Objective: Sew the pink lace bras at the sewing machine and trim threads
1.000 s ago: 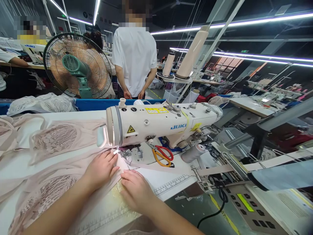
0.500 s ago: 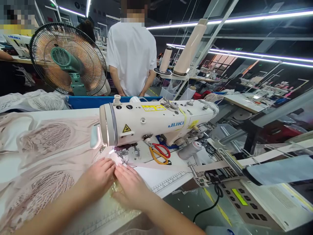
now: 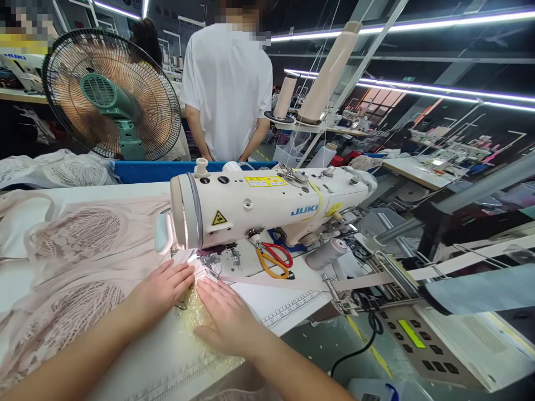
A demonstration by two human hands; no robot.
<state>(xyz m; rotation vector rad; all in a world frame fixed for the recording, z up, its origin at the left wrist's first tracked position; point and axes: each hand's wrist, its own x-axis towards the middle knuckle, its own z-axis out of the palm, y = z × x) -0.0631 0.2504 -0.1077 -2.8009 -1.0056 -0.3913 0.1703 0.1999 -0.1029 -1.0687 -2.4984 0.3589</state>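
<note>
A white Juki sewing machine [image 3: 267, 203] stands on the white table [image 3: 276, 303]. Pale pink lace fabric [image 3: 79, 262] spreads over the table to its left. My left hand [image 3: 163, 287] lies flat on the fabric's edge just in front of the needle area, fingers stretched out. My right hand [image 3: 228, 314] lies flat beside it on the table, fingertips toward the presser foot [image 3: 209, 262]. A pale strip of tape [image 3: 288, 283] runs from the needle area off to the right.
Red and yellow scissors [image 3: 273, 262] lie under the machine arm. A green fan [image 3: 111, 97] stands behind the table. A person in a white shirt [image 3: 228, 83] stands beyond a blue bin edge [image 3: 167, 170]. A control panel [image 3: 418, 340] sits lower right. Thread cones [image 3: 330, 72] rise behind.
Both hands have slid back toward me and to the left along the fabric edge, ending side by side and flat; the fabric shifted with them.
</note>
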